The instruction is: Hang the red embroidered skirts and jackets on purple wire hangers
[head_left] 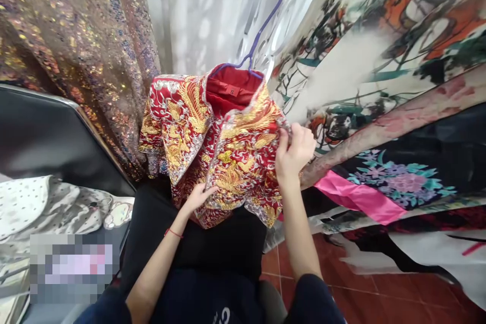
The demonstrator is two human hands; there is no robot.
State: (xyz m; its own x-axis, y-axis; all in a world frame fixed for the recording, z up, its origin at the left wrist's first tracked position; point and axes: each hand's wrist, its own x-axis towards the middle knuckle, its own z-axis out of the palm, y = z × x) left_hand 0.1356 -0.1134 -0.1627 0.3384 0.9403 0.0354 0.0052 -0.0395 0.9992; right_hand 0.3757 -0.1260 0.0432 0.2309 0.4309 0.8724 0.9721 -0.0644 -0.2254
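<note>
A red jacket [231, 162] with gold and silver embroidery hangs in front of me on a purple hanger [261, 30], its lower part over my lap. Inside the collar a small red label [232, 91] shows the letter S. My left hand [199, 196] grips the jacket's front edge near the bottom, thumb on the outside; its other fingers are partly hidden. With thumb and curled fingers, my right hand [296, 149] holds the jacket at the shoulder on the right.
Sequinned cloth [76, 25] hangs at the left, above a black chair back [49, 136]. Patterned fabric [360, 76] and a pink ribbon [360, 197] hang close on the right. A dotted cloth bag [56, 207] lies at lower left. Red floor tiles [360, 283] show below.
</note>
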